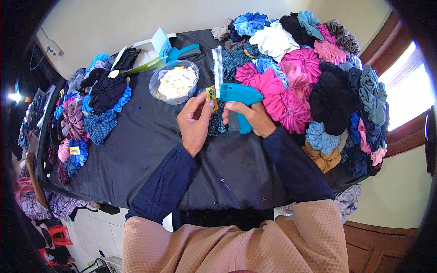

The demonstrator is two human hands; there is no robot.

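My left hand (193, 125) is closed, pinching a small yellow label (211, 96) between thumb and fingertips. My right hand (256, 119) is wrapped around the handle of a teal tagging gun (240, 93). A strip of white plastic fasteners (217, 63) sticks up from the gun. The gun's front end points left and meets the label, or comes very close to it. Behind and below the label shows a dark dotted scrunchie (213, 126), partly hidden by my hands; whether the left fingers also grip it is unclear.
A clear round tub (156, 91) of white and yellow labels stands left of my hands. Behind it lie a second teal tagging gun (184, 51) and an opened box (160, 42). Scrunchies are heaped right (296, 82) and left (104, 123) on the black-covered table (159, 136). Another person's arm (35, 177) shows far left.
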